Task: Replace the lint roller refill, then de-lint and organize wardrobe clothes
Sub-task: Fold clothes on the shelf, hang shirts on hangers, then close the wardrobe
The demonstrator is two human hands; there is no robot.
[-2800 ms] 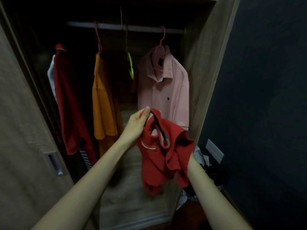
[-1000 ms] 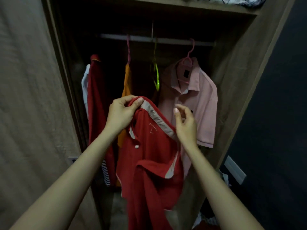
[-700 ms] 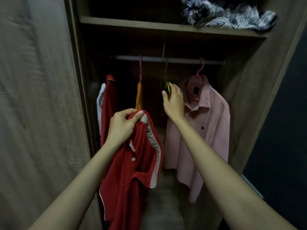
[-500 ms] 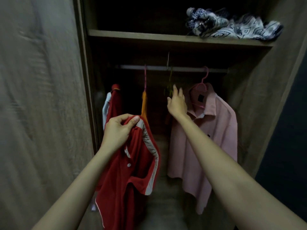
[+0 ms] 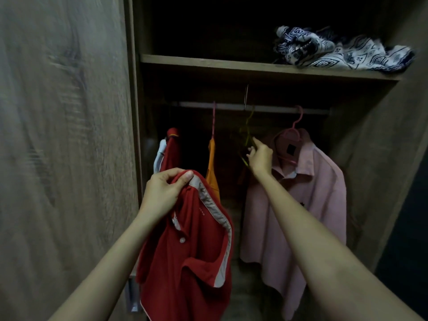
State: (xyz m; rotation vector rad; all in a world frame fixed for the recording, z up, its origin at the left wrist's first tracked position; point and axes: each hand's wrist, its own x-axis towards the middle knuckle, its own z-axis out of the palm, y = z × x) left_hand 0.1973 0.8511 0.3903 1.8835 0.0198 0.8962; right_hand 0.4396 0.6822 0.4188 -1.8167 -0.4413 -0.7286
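Observation:
My left hand (image 5: 163,193) grips the collar of a red polo shirt (image 5: 192,258) with grey trim, which hangs down in front of the open wardrobe. My right hand (image 5: 260,156) reaches up into the wardrobe, its fingers on an empty green hanger (image 5: 246,135) that hangs from the rail (image 5: 231,107). How firmly the fingers close on the hanger is hard to tell in the dark. No lint roller is in view.
On the rail hang a pink shirt (image 5: 308,200) on a pink hanger at the right, an orange shirt (image 5: 213,167) in the middle and a dark red shirt (image 5: 172,149) at the left. A patterned cloth (image 5: 335,52) lies on the upper shelf. The wardrobe door (image 5: 64,147) stands at the left.
My right hand let go of the red polo and rose to the green hanger on the rail. My left hand kept the collar. The view tilted up to the upper shelf.

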